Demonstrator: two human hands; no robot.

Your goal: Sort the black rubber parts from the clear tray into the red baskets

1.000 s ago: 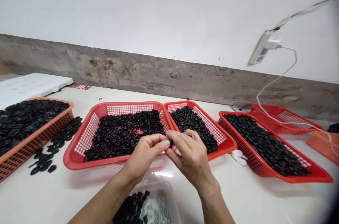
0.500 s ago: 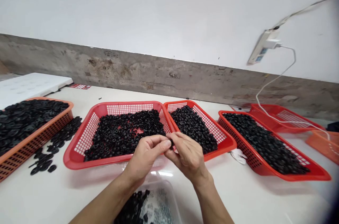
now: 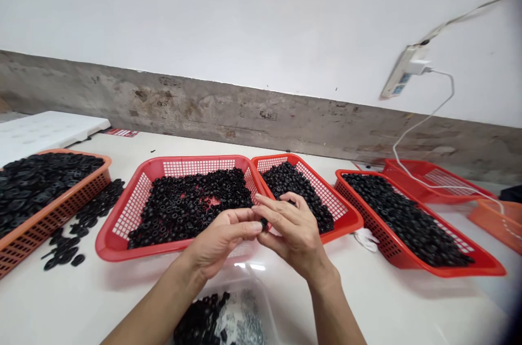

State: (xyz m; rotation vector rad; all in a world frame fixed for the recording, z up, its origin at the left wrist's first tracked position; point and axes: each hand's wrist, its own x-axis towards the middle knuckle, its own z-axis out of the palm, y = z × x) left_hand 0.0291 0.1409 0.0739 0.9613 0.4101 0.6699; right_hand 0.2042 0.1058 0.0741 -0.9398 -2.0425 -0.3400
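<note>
My left hand (image 3: 220,240) and my right hand (image 3: 291,233) meet at the fingertips above the table's near middle. Between them they pinch a small black ring part (image 3: 264,222). The left fingers are pressed together on it; the right hand's thumb and forefinger hold it while its other fingers stretch out. Just behind the hands stands a red basket (image 3: 122,228) filled with black rings, and beside it a second red basket (image 3: 346,213) with more. Below my wrists sits a clear plastic tub (image 3: 240,309) with black parts and metal pieces.
An orange basket (image 3: 53,209) of flat black parts stands at the left, with loose black washers (image 3: 81,220) beside it. A long red basket (image 3: 485,263) of rings lies at the right, more baskets behind. A power strip (image 3: 402,75) with a white cable hangs on the wall.
My hands stayed together on the small part and drifted slightly down and right. The right hand's fingers have spread out more than half a second ago.
</note>
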